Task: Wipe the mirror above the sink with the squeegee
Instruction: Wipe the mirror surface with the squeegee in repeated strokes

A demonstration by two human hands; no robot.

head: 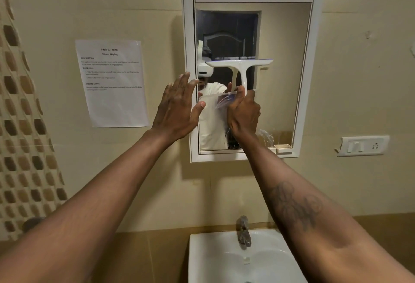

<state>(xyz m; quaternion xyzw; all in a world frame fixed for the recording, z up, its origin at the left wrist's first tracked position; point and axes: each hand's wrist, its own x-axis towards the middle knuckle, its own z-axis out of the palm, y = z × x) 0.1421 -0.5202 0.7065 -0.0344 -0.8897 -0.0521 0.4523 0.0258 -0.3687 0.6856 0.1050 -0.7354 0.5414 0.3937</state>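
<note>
A white-framed mirror hangs on the beige wall above a white sink. My right hand is shut on the handle of a white squeegee, whose blade lies level across the middle of the glass. A clear plastic wrapper with a blue print hangs off the handle by that hand. My left hand is open with fingers spread, raised over the mirror's left frame edge and close to the wrapper. Water marks show low on the glass.
A printed task sheet is taped to the wall left of the mirror. A switch plate sits on the wall at right. A metal tap stands at the back of the sink. Brown patterned tiles cover the far left.
</note>
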